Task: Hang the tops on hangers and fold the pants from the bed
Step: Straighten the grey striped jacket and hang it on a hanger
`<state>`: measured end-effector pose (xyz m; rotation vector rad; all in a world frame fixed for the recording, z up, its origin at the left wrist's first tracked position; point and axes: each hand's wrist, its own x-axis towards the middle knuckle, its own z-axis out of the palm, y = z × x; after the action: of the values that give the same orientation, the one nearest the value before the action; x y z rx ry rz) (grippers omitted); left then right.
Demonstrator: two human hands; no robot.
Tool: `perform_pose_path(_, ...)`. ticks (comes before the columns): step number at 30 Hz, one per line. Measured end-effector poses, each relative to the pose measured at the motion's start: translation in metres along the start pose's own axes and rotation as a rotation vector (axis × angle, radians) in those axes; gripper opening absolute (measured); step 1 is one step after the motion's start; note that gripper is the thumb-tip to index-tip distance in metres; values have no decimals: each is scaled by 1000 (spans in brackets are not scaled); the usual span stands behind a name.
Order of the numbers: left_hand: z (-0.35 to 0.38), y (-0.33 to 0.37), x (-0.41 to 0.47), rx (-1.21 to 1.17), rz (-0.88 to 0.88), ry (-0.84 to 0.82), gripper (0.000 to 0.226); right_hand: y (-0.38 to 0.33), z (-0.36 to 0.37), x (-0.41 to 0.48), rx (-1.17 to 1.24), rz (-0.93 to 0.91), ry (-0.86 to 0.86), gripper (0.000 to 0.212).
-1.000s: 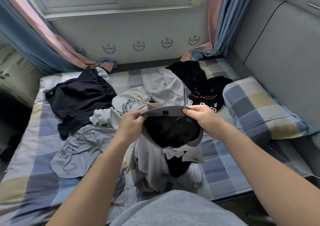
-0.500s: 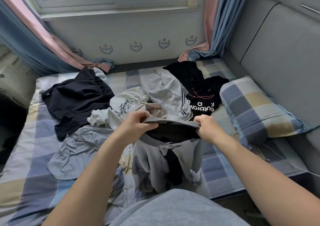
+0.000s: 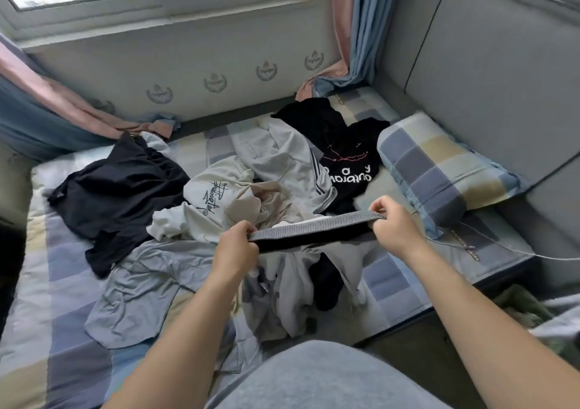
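Grey pants (image 3: 292, 286) with a ribbed grey waistband (image 3: 317, 225) hang over the near part of the bed. My left hand (image 3: 235, 248) grips the waistband's left end and my right hand (image 3: 394, 228) grips its right end, so the band is pulled flat and taut between them. The legs droop in a crumpled heap below. Behind lie a cream top with script print (image 3: 219, 201), a light grey striped garment (image 3: 282, 160), a black printed T-shirt (image 3: 345, 157), a dark top (image 3: 119, 195) and a blue-grey shirt (image 3: 138, 286).
The checked bedsheet (image 3: 56, 283) covers the bed. A checked pillow (image 3: 439, 166) lies at the right against the grey padded headboard (image 3: 502, 78). A white cable (image 3: 502, 245) runs off the right edge. Curtains (image 3: 351, 31) and a window wall stand behind.
My hands have moved apart and lowered, stretching the waistband from an open hoop into a flat taut strip. The view has tilted slightly left.
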<state>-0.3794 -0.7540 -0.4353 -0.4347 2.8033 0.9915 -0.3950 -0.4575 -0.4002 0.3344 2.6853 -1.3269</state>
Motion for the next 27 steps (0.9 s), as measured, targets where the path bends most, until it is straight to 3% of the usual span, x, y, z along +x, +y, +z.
perform_pose_path(3,-7,-2,2,-91,45,-128,43,15,0,-34,110,73,35,27)
perform_pose_path(7,-6,2,-18,-481,-15,-399,36,28,15,-99,283,136,128,15)
perform_pose_path(11,-6,6,-57,-516,112,-566,30,28,42,-181,440,156,375,14)
perform_pose_path(14,-12,9,-86,-499,246,-737,21,23,61,-247,598,187,613,24)
perform_pose_path(18,-25,23,-144,-395,448,-1018,52,20,81,-332,786,269,897,34)
perform_pose_path(21,-16,27,-192,-228,558,-1256,45,26,89,-397,760,349,1065,41)
perform_pose_path(23,1,23,-221,-121,636,-1299,31,30,94,-440,727,407,1182,41)
perform_pose_path(27,38,10,-278,144,806,-1310,31,37,107,-518,651,497,1366,27)
